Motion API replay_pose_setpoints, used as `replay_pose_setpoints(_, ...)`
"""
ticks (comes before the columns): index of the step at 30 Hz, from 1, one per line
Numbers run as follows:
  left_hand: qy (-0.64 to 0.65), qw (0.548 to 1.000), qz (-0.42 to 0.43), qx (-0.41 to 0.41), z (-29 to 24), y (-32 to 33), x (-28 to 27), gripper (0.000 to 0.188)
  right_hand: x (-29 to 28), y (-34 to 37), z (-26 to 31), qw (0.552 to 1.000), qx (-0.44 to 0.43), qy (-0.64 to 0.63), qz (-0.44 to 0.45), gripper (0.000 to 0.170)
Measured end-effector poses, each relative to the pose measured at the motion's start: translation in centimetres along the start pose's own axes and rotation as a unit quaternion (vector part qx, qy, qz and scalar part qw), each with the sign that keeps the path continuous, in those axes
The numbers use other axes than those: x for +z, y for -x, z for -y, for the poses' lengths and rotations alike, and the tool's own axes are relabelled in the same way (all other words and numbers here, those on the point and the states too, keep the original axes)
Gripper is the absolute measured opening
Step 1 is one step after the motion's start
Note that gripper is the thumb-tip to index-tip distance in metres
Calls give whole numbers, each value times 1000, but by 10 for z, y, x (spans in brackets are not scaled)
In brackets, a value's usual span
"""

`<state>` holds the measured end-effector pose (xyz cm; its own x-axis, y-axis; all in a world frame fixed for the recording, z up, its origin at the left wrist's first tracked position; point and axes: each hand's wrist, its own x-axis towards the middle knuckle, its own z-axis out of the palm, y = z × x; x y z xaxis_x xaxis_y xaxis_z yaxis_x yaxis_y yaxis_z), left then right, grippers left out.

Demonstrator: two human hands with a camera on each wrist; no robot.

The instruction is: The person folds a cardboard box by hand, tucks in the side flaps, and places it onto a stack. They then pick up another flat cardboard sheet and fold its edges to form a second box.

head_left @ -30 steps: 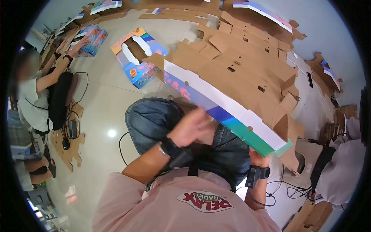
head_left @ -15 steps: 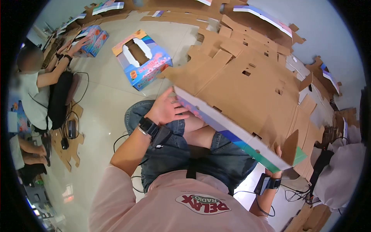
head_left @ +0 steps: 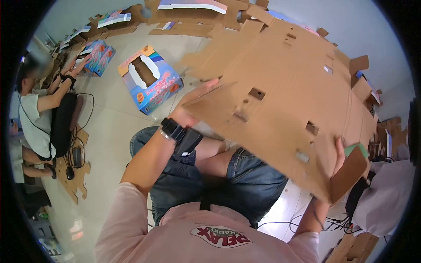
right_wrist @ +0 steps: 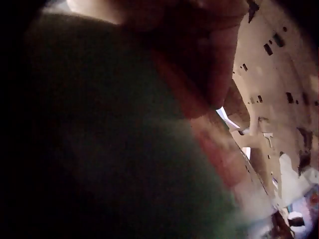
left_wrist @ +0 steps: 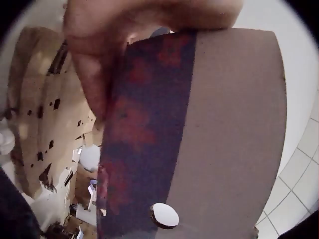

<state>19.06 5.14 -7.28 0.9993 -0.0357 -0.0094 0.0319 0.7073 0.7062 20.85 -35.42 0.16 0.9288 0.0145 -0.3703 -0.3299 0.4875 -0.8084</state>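
Observation:
A large brown cardboard sheet (head_left: 280, 101) with cut slots is held tilted above the lap in the head view. The left hand (head_left: 195, 103) grips its near left corner. On the right, the right hand (head_left: 335, 168) grips the near right end, beside an upright flap and a green edge. In the left wrist view, the left hand (left_wrist: 149, 25) has its fingers curled over the edge of a printed panel (left_wrist: 144, 129) with red flowers and a round hole. The right wrist view is dark; the right hand (right_wrist: 199, 55) holds the sheet's greenish panel (right_wrist: 124, 134).
A blue printed box (head_left: 160, 87) with an open top stands on the floor, ahead and left. Another person (head_left: 41, 101) at the left handles similar boxes (head_left: 98, 57). More cardboard pieces (head_left: 188, 28) lie along the wall, and cables (head_left: 337, 223) lie at the right.
The left hand has moved from beside the printed edge to gripping the sheet's corner. The sheet has tilted, so its printed side panel no longer shows in the head view.

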Motion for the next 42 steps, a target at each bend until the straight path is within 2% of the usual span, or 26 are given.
replay_pose_setpoints(2,-25,999,25,5,0,-38,-2,52,-9,-49,4,993,-94,-15,74,52)
replay_pose_setpoints(4,-46,998,49,6,19,-59,-26,57,-68,-130,21,935,100,-38,339,48)
replay_pose_setpoints(6,-38,988,-132,-74,46,-77,-61,69,-128,-218,-16,995,-43,-42,78,49)
replay_pose_setpoints(7,-73,983,-146,-84,54,-64,-59,66,-173,-259,-52,993,-39,-80,75,48)
replay_pose_setpoints(9,-85,976,-137,-148,72,-37,-79,64,-163,-233,-84,989,10,-149,-9,42)
replay_pose_setpoints(10,-101,968,-138,-182,79,-23,-89,60,-171,-233,-100,977,37,-197,69,44)
replay_pose_setpoints(11,-101,968,-143,-181,84,-16,-92,60,-164,-215,-112,985,31,-168,-1,40)
replay_pose_setpoints(13,-152,949,-200,-191,85,-2,-100,58,-217,-244,-147,978,113,-146,-102,40)
replay_pose_setpoints(14,-153,959,-180,-159,82,-4,-95,63,-269,-273,-165,996,65,-24,-56,46)
replay_pose_setpoints(16,-142,971,-142,-131,74,-17,-82,72,-310,-300,-181,994,24,101,13,52)
replay_pose_setpoints(19,-219,945,-177,-164,60,-59,-42,83,-316,-303,-167,995,-53,86,-11,49)
replay_pose_setpoints(21,-234,939,-187,-169,56,-81,-23,85,-312,-295,-144,992,-97,81,-27,48)
replay_pose_setpoints(24,-139,972,-78,-173,62,-100,-16,89,-274,-266,-111,976,-166,143,-7,50)
replay_pose_setpoints(26,-200,950,-168,-174,81,-110,-33,93,-235,-235,-90,945,-234,228,25,51)
replay_pose_setpoints(27,-200,949,-166,-176,95,-112,-45,93,-222,-225,-80,935,-253,246,35,51)
replay_pose_setpoints(28,-228,957,-136,-117,112,-110,-59,96,-208,-217,-70,929,-266,252,49,52)
replay_pose_setpoints(29,-256,959,-104,-59,122,-105,-65,99,-210,-220,-58,948,-239,205,49,52)
replay_pose_setpoints(30,-265,944,-138,-142,92,-83,-16,109,-211,-222,-47,963,-213,156,46,52)
replay_pose_setpoints(31,-266,943,-134,-147,102,-83,-21,109,-210,-224,-35,985,-158,57,47,52)
replay_pose_setpoints(33,-282,935,-145,-156,132,-86,-43,124,-163,-211,-13,937,-269,218,52,43)
replay_pose_setpoints(34,-310,942,-64,-110,145,-85,-43,132,-163,-219,-2,935,-275,218,39,43)
replay_pose_setpoints(36,-307,948,-38,-72,158,-91,-45,130,-165,-237,10,954,-232,185,47,38)
replay_pose_setpoints(37,-303,952,-20,-33,163,-90,-44,128,-209,-268,-6,972,-189,141,-10,42)
replay_pose_setpoints(39,-358,931,-47,-52,159,-85,-35,119,-298,-331,-38,984,-115,26,-132,52)
replay_pose_setpoints(40,-350,931,-72,-71,163,-84,-39,115,-303,-326,-54,979,-77,-30,-187,60)
replay_pose_setpoints(42,-343,930,-94,-89,158,-83,-35,110,-270,-277,-79,970,-27,-113,-213,77)
